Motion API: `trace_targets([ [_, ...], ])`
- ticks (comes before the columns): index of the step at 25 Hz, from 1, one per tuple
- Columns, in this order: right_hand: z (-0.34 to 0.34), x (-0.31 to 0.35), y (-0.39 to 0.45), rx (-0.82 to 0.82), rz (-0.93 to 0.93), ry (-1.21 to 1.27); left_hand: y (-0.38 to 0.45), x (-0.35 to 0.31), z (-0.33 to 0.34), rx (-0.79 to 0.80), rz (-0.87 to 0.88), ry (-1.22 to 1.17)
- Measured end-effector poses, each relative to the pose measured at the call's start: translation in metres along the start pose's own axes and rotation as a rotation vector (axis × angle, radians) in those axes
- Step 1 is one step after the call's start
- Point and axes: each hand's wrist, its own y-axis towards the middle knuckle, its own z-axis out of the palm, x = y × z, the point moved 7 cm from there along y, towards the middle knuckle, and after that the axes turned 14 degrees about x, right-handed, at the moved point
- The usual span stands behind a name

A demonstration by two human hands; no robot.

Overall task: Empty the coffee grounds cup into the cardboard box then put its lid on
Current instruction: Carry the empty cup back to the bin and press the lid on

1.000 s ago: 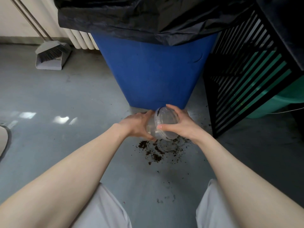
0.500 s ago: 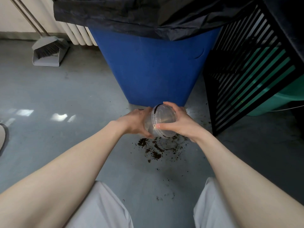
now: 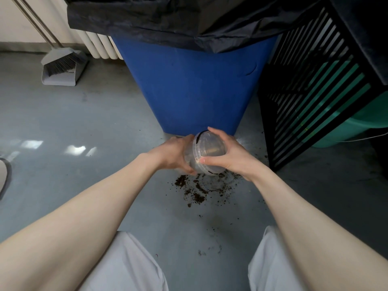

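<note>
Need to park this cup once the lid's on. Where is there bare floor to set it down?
Bare floor runs left of the blue bin, between the dustpan and your left hand. Under the cup and your right hand, spilled grounds dirty the floor. The black rack crowds the right.

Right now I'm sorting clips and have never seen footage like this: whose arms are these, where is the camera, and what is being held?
The camera sits on a person's head, looking down at their own two bare arms. The left hand grips a clear plastic cup, tipped on its side, and the right hand holds the clear lid at its mouth. Below them, spilled coffee grounds lie on the grey floor. Behind stand a blue bin with a black bag, and a dustpan with brush on the left.
</note>
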Motion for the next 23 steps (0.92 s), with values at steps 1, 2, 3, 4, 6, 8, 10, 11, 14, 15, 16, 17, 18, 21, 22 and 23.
trace_targets([
  [1,0.000,0.000,0.000,0.006,-0.007,0.001,0.000,-0.001,-0.001,-0.001,0.001,0.000],
  [2,0.000,0.001,0.000,0.012,-0.015,-0.002,0.000,-0.001,-0.001,-0.001,0.003,-0.004],
  [3,0.001,0.001,0.001,0.018,-0.022,-0.013,0.000,-0.001,-0.001,0.003,0.006,-0.013],
  [4,0.001,0.002,0.001,0.024,-0.030,-0.032,-0.001,-0.001,-0.001,0.008,0.008,-0.027],
  [6,0.002,0.004,0.000,0.043,-0.041,-0.065,-0.001,0.000,0.000,0.019,0.004,-0.045],
  [8,0.002,0.005,-0.001,0.060,-0.051,-0.076,-0.002,0.001,0.000,0.023,-0.004,-0.047],
  [10,0.002,0.006,-0.001,0.065,-0.064,-0.087,-0.002,0.000,-0.001,0.017,0.000,-0.052],
  [11,0.002,0.007,-0.001,0.063,-0.069,-0.092,-0.002,0.000,-0.001,0.015,0.002,-0.058],
  [14,0.003,0.008,0.001,0.047,-0.081,-0.095,0.001,0.002,-0.001,0.022,-0.004,-0.066],
  [15,0.003,0.008,0.001,0.044,-0.080,-0.095,0.002,0.002,-0.001,0.024,-0.007,-0.055],
  [16,0.003,0.008,0.001,0.040,-0.082,-0.085,0.004,0.002,-0.002,0.023,-0.012,-0.040],
  [17,0.002,0.009,0.001,0.029,-0.088,-0.059,0.005,0.002,-0.003,0.017,-0.016,-0.026],
  [18,-0.001,0.010,0.001,0.009,-0.097,-0.014,0.006,0.002,-0.005,0.009,-0.020,-0.022],
  [21,-0.014,0.010,0.001,-0.087,-0.121,0.168,0.008,0.005,-0.010,-0.027,-0.014,-0.060],
  [22,-0.019,0.009,0.000,-0.127,-0.124,0.224,0.007,0.006,-0.012,-0.043,-0.007,-0.077],
  [23,-0.024,0.008,0.000,-0.168,-0.123,0.265,0.007,0.006,-0.013,-0.059,-0.001,-0.086],
])
